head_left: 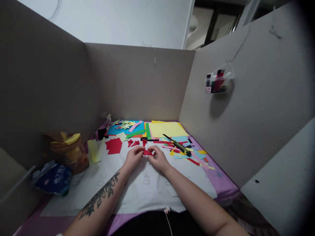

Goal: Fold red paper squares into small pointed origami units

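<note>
Between my two hands is a small folded piece of red paper (147, 152). My left hand (135, 154) pinches its left end, and my right hand (157, 158) grips the right end with bent fingers. Just beyond my fingertips lie several small folded red paper pieces (135, 143). A stack of red paper squares (114, 146) rests to the left of my left hand. Over to the right, a black and yellow utility knife (178, 145) lies on top of scattered coloured paper strips (194, 162).
Yellow paper sheets (169, 129) and a blue sheet (110, 130) bearing paper stars (126, 125) lie at the back. On the left stand a brown tub with a yellow lid (73, 152) and a blue packet (52, 178). Grey panels (137, 82) enclose three sides.
</note>
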Available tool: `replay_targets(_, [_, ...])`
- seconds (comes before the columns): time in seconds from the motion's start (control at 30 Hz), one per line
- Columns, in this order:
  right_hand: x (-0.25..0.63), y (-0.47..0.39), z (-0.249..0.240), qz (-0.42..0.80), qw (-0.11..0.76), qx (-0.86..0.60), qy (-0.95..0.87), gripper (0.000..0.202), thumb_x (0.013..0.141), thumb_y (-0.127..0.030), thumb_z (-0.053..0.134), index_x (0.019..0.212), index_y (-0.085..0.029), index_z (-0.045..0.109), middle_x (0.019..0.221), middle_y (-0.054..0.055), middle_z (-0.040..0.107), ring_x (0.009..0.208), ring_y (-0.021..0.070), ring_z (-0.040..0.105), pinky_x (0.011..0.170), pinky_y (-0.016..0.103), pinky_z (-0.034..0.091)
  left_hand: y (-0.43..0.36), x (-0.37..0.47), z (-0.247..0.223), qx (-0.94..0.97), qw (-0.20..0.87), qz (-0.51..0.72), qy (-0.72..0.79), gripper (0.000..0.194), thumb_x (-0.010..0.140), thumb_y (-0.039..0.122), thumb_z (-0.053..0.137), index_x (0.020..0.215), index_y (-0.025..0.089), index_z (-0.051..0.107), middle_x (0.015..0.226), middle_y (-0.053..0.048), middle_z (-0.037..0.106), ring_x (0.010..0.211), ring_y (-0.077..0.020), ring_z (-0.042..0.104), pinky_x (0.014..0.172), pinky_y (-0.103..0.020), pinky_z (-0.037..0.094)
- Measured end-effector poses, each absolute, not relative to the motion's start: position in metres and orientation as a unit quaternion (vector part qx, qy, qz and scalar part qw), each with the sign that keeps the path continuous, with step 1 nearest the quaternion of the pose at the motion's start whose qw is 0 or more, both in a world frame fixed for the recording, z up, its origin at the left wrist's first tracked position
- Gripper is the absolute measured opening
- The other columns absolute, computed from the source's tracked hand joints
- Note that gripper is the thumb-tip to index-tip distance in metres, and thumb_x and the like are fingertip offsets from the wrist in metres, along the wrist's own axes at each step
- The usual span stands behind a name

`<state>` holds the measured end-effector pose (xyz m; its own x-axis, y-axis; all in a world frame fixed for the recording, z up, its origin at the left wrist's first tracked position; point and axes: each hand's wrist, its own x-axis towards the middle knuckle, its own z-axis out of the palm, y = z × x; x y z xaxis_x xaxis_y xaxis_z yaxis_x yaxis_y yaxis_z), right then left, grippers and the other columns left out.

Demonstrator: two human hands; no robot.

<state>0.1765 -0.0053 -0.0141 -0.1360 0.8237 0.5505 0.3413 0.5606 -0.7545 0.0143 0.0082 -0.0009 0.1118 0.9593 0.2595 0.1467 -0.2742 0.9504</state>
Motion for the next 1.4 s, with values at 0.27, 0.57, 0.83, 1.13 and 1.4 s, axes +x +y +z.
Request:
replay_targets(0.27, [0.179, 0.002, -0.024, 0.281, 0.557, -0.428, -0.654, 0.024, 0.077, -0.018, 0.049, 0.1, -0.02, 0.055, 0.077, -0.001, 0.059, 0.066, 0.0133, 0.054, 0.061, 0.025, 0.043, 0.003, 0.017, 0.003, 0.641, 0.414, 0.457, 0.457, 0.022, 0.07, 0.026, 0.058, 0.085, 0.014, 0.069, 0.076, -0.005, 0.068, 0.062, -0.0144, 0.057, 0.059, -0.025, 0.044])
replay_targets(0.57, [0.181, 0.005, -0.025, 0.271, 0.565, -0.392, -0.673, 0.028, 0.072, -0.013, 0.045, 0.093, -0.019, 0.063, 0.094, 0.004, 0.066, 0.085, 0.0172, 0.061, 0.076, 0.029, 0.048, 0.007, 0.017, -0.002, 0.631, 0.432, 0.49, 0.419, 0.011, 0.07, 0.019, 0.052, 0.079, 0.016, 0.057, 0.064, 0.003, 0.056, 0.053, -0.0106, 0.051, 0.052, -0.022, 0.04])
replay_targets(0.83, [0.181, 0.001, -0.018, 0.278, 0.543, -0.421, -0.671, 0.018, 0.074, -0.017, 0.048, 0.083, -0.019, 0.063, 0.081, 0.002, 0.065, 0.073, 0.0155, 0.059, 0.069, 0.027, 0.047, 0.005, 0.018, -0.004, 0.685, 0.391, 0.459, 0.41, 0.022, 0.068, 0.02, 0.061, 0.089, 0.015, 0.064, 0.088, -0.006, 0.067, 0.081, -0.0184, 0.061, 0.072, -0.028, 0.047])
replay_targets(1.13, [0.179, 0.007, -0.022, 0.412, 0.584, -0.397, -0.576, 0.02, 0.076, -0.032, 0.057, 0.091, -0.019, 0.057, 0.078, 0.0, 0.06, 0.067, 0.0131, 0.057, 0.058, 0.024, 0.045, 0.007, 0.02, -0.006, 0.597, 0.438, 0.485, 0.464, 0.015, 0.068, 0.027, 0.062, 0.075, 0.017, 0.054, 0.056, 0.002, 0.06, 0.05, -0.0127, 0.057, 0.047, -0.021, 0.039])
replay_targets(1.4, [0.176, 0.008, -0.021, 0.588, 0.55, -0.366, -0.467, 0.032, 0.066, -0.045, 0.07, 0.077, -0.018, 0.056, 0.063, -0.001, 0.062, 0.055, 0.0127, 0.062, 0.047, 0.021, 0.043, 0.003, 0.021, 0.0, 0.546, 0.474, 0.513, 0.462, 0.023, 0.065, 0.026, 0.064, 0.072, 0.019, 0.044, 0.051, 0.004, 0.059, 0.049, -0.0125, 0.059, 0.047, -0.019, 0.038])
